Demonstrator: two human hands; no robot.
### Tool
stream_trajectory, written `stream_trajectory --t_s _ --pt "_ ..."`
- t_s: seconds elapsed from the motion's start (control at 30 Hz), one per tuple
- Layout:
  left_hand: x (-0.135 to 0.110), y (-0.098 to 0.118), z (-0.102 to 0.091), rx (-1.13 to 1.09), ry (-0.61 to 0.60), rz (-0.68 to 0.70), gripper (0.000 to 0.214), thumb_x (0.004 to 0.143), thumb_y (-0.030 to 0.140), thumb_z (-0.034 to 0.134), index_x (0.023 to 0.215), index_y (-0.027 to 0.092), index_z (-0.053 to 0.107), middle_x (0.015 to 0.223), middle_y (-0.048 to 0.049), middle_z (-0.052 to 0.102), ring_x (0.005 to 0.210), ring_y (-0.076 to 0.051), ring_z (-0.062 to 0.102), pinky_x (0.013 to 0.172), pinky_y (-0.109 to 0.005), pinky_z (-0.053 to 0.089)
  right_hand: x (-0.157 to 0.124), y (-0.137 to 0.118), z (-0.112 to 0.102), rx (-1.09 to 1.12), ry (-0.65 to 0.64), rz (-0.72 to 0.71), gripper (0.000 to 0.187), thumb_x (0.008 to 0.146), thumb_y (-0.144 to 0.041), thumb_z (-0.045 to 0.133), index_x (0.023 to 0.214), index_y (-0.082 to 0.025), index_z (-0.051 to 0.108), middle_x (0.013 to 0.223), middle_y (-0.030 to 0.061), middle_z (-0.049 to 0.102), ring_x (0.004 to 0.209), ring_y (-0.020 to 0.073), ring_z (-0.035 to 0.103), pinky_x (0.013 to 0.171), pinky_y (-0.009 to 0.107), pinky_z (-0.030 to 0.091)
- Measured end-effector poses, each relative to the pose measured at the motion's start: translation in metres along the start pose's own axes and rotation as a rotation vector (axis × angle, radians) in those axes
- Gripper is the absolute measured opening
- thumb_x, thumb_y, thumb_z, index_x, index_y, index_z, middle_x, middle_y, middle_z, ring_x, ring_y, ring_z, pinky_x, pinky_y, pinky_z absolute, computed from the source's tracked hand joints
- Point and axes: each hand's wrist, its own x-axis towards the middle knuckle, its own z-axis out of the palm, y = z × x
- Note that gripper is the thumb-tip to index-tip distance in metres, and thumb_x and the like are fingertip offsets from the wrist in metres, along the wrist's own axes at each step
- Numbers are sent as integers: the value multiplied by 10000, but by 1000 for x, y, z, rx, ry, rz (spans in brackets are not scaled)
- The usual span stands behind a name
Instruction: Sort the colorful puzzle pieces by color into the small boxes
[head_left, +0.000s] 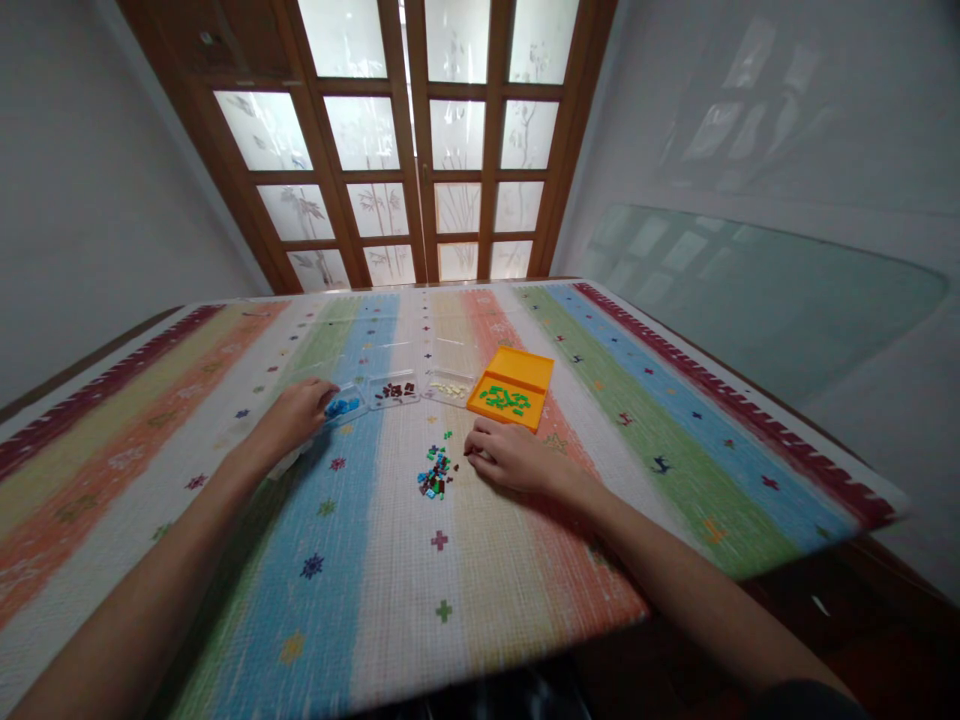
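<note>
My left hand (304,408) is at the left edge of a clear plastic box holding blue pieces (343,406). Its fingers are curled together, and what they hold, if anything, is hidden. On the cloth in the middle lies a loose pile of small blue, green and brown pieces (435,474). Just right of this pile rests my right hand (510,455), fingers bent and drawn together; whatever may be between them is too small to make out. Beyond it stands an open orange box (523,365) with green pieces (505,400) in it.
Between the blue pieces and the orange box stand a clear box with brown pieces (394,391) and another with cream pieces (448,390). A striped tablecloth (405,600) covers the table. Behind the table are wooden doors with glass panes (457,135).
</note>
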Motion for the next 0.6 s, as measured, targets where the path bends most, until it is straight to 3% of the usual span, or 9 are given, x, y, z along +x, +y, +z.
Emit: stream_trajectory --t_s 0.17,0.37,0.47,0.6 --pt "-16 39 -8 -185 34 123 312 940 322 431 1054 186 687 950 -80 680 808 -208 624 823 -340 513 0 0 0 -5 0 -1 159 953 -170 515 954 -176 674 1017 112 653 822 189 568 690 303 397" --pt "-53 102 -1 -408 -199 383 232 982 331 528 1103 211 685 947 -39 649 763 -150 615 784 -299 514 0 -1 -1 -4 -6 11 145 949 -159 534 970 -161 678 1028 105 652 833 180 580 691 296 400" --pt "-64 117 12 -440 -264 423 231 974 268 550 1161 224 677 986 -50 645 853 -167 630 798 -297 513 -1 -2 -1 6 0 16 150 940 -144 526 959 -172 671 1019 94 651 835 178 573 694 295 398" --pt "-67 122 24 -429 -258 437 191 961 202 546 1082 214 693 980 -60 640 864 -176 623 789 -304 508 0 -3 -1 14 7 22 148 933 -139 522 952 -178 664 1013 93 651 837 184 568 694 299 396"
